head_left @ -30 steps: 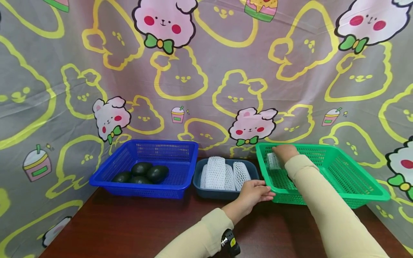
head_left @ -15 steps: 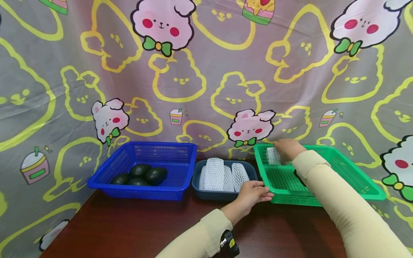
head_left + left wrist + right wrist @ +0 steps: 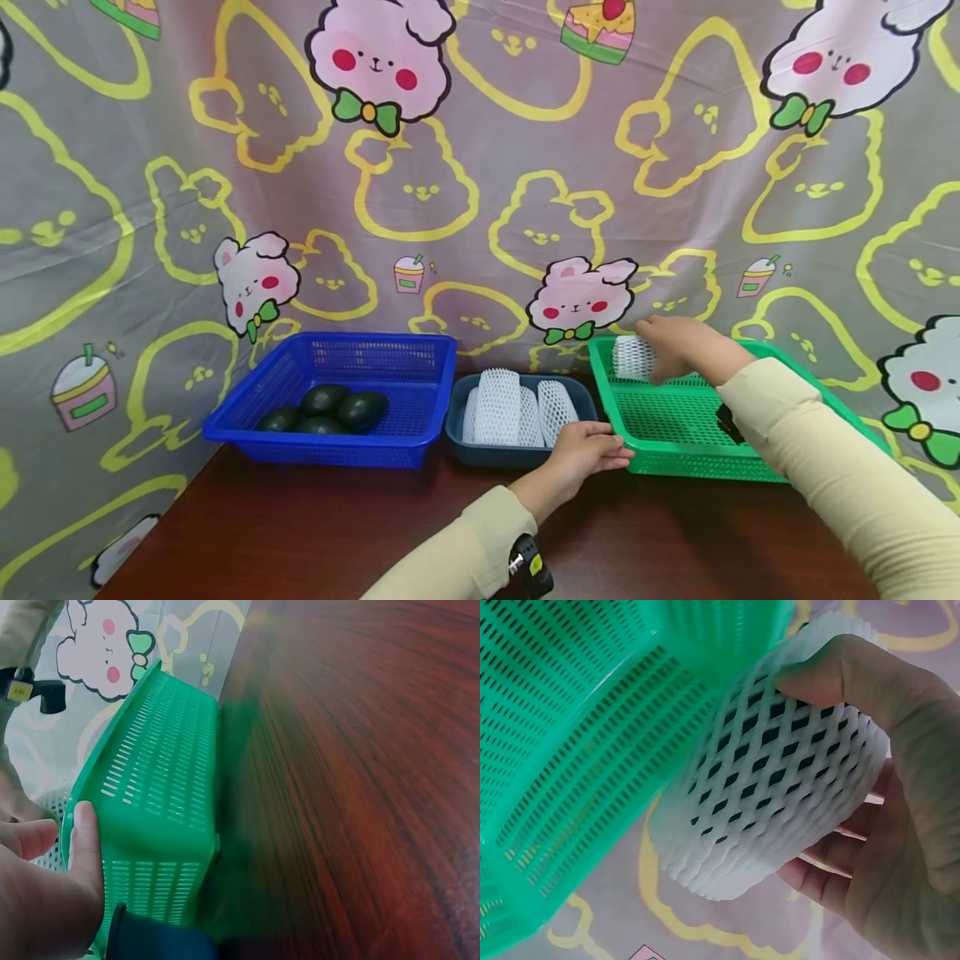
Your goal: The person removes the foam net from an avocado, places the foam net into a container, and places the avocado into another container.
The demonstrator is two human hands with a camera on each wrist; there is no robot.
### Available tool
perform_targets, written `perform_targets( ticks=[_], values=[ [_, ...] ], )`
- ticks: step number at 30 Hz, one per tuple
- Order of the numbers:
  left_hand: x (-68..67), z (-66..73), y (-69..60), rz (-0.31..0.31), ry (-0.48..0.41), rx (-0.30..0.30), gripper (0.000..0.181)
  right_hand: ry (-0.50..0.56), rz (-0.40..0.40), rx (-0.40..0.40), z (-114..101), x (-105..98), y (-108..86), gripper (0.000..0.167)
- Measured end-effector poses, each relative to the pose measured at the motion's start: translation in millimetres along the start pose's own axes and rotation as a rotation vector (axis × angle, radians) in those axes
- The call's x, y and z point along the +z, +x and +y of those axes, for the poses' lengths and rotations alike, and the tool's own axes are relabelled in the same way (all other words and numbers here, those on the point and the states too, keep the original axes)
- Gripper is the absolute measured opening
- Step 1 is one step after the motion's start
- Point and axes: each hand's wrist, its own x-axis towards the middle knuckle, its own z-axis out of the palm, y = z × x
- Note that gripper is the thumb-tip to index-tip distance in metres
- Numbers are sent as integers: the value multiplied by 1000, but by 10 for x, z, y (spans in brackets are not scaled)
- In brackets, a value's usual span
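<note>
At the back left of the green basket (image 3: 660, 417), my right hand (image 3: 682, 343) holds a dark green fruit, apparently an avocado, in a white foam net sleeve (image 3: 769, 761). Thumb and fingers lie on opposite sides of the sleeve in the right wrist view. My left hand (image 3: 581, 454) touches the basket's front left corner with fairly straight fingers; the left wrist view has one finger (image 3: 85, 836) along the outer wall and the thumb near the rim. Several bare avocados (image 3: 324, 408) lie in the blue basket (image 3: 416, 446) at the left.
Between the baskets stands a small dark blue tub (image 3: 487, 456) with several white foam net sleeves (image 3: 498, 407) in it. All the containers sit on a dark red-brown table (image 3: 337, 525), before a patterned cloth (image 3: 480, 167) hanging behind.
My right hand has risen a little and turned, its forearm swinging to the right, with the netted avocado still at the back left corner. The left hand stays at the basket corner.
</note>
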Motion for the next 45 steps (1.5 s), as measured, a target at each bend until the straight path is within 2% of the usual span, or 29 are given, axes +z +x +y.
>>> perform_targets(
  ticks=[6,14,21,31,35,38,45],
  values=[
    [-20,11,-14,-14,20,-17,32,18,86,-33,-66,-10,-193,67],
    [-143,83,-59,-65,58,-6,33,40,223,-53,-178,19,-443,64],
    [-306,170,-159,-81,89,-1,35,75,296,-92,-322,47,-688,64],
    [-609,298,-362,-96,121,66,31,90,382,-144,-587,125,-923,72],
    [-729,358,-440,-87,177,96,32,84,432,-187,-723,196,-957,70],
    [-805,389,-487,-82,249,142,31,85,454,-201,-817,252,-962,70],
    [-971,413,-615,-101,443,229,24,96,438,-216,-1032,377,-992,69]
  ],
)
